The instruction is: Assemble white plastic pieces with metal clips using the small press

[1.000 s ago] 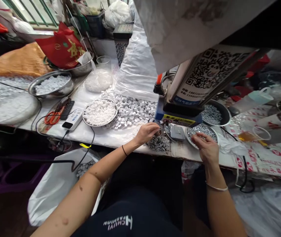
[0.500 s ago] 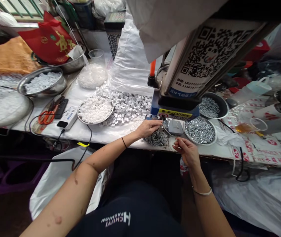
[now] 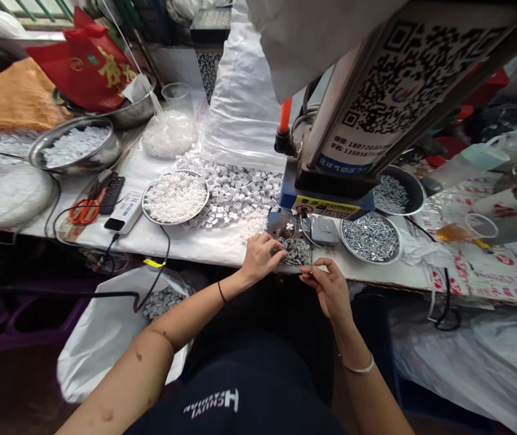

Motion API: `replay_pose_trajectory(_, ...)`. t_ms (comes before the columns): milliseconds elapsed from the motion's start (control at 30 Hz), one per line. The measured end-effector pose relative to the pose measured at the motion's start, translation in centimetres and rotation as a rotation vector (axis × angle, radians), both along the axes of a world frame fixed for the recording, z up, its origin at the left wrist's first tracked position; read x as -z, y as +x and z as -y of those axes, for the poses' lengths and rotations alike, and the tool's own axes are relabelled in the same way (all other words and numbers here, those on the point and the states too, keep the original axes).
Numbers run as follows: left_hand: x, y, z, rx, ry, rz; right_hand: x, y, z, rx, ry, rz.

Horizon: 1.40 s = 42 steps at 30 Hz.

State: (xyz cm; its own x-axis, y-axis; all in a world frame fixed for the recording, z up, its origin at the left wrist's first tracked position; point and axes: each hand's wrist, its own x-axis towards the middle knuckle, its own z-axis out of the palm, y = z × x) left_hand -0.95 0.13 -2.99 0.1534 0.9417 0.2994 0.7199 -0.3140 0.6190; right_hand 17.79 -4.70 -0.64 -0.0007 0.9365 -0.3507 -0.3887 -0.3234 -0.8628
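Note:
My left hand (image 3: 260, 258) is at the left edge of a heap of small dark metal pieces (image 3: 296, 251) under the press (image 3: 331, 181). Its thumb and fingers are curled together, and whatever they hold is too small to name. Close to the heap's front right side is my right hand (image 3: 328, 289), its thumb and forefinger pinched around something tiny that I cannot make out. A small white cross-shaped piece (image 3: 289, 228) sits on the press base behind the heap. Beside it lies a grey block (image 3: 325, 231).
White cube-shaped parts (image 3: 240, 190) are spread behind a bowl of small white pieces (image 3: 175, 198). On the right stands a bowl of metal pins (image 3: 370, 238), with a dark pan (image 3: 401, 190) behind it. Orange-handled scissors (image 3: 86, 209) and a power strip (image 3: 124, 215) lie left.
My left hand has drawn back left and toward me from the press base, its fingers curling. My right hand has moved left and slightly nearer me, still pinching. The white cross-shaped piece now shows.

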Motion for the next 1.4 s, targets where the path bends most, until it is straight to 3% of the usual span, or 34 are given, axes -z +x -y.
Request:
replay_pose_trajectory(200,-1.0,0.1,-0.4,0.074,-0.11,0.308,0.1,-1.0,-0.6,0.068,0.075,0.146)
replay_pose_trajectory(333,-1.9,0.1,-0.1,0.094,-0.464,0.757,-0.3,-2.5,-1.6,0.158,0.231,0.254)
replay_pose_trajectory(433,-2.3,0.4,0.3,0.101,-0.67,0.992,-0.7,-3.7,-2.4,0.134,0.326,0.364)
replay_pose_trajectory(633,-3.2,0.3,0.6,0.096,-0.762,1.144,-0.9,-4.3,-2.8,0.027,0.406,0.619)
replay_pose_trajectory(833,-2.9,0.8,0.5,0.107,-0.849,1.275,-1.5,-3.2,-3.3,-0.099,0.495,0.779)
replay_pose_trajectory(933,-2.8,1.3,0.0,0.052,-0.801,1.239,-1.7,-2.7,-3.7,-0.162,0.549,0.947)
replay_pose_trajectory(1000,-2.7,1.7,-0.4,0.04,-0.736,1.153,-1.4,-2.4,-3.9,-0.128,0.581,1.014)
replay_pose_trajectory(1133,-2.5,2.2,-0.9,0.065,-0.715,1.045,-0.6,-2.4,-4.2,-0.003,0.607,1.061)
replay_pose_trajectory(1267,-2.1,1.7,-1.2,0.115,-0.722,0.979,-0.2,-2.6,-4.2,-0.041,0.681,1.065)
replay_pose_trajectory(1333,-1.8,0.3,-1.7,0.131,-0.577,0.785,-0.2,-2.5,-4.2,0.002,0.6,0.976)
replay_pose_trajectory(1400,-1.2,-2.1,-2.8,0.05,-0.303,0.503,-0.1,-2.3,-4.3,0.044,0.461,0.842)
